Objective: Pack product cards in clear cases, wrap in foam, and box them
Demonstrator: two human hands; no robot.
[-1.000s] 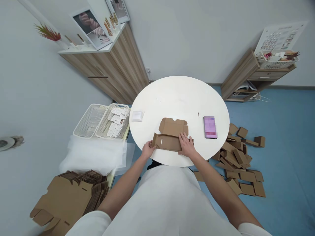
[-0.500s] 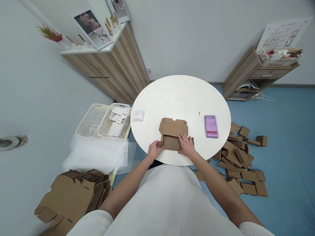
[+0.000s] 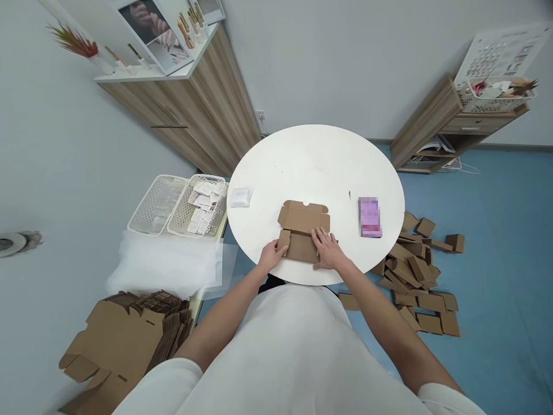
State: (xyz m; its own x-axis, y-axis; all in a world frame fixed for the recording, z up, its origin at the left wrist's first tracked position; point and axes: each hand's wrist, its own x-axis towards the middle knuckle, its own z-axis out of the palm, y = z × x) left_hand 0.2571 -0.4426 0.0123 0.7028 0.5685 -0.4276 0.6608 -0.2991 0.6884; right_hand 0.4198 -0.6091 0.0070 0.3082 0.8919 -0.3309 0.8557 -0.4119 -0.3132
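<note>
A brown cardboard mailer box (image 3: 302, 246) lies partly folded on the round white table, its lid panel with side flaps laid back on the far side. My left hand (image 3: 271, 255) pinches the left side of the box, fingers closed at the side flap, which now leans in over the base. Across the right end lies my right hand (image 3: 327, 248), fingers spread over the right wall and thumb near the front edge. A bit of the right flap shows past its knuckles.
On the white table (image 3: 315, 161) are a small clear-wrapped packet (image 3: 241, 197) and a pixelated purple item (image 3: 370, 217). To the left are white baskets (image 3: 199, 206), translucent sheets (image 3: 166, 262) and stacked flat cardboard (image 3: 116, 340). Folded boxes (image 3: 410, 268) pile on the floor at right.
The left side flap of the box has turned inward over the base, with my left hand on it. My right hand stays at the right end. The view has shifted slightly.
</note>
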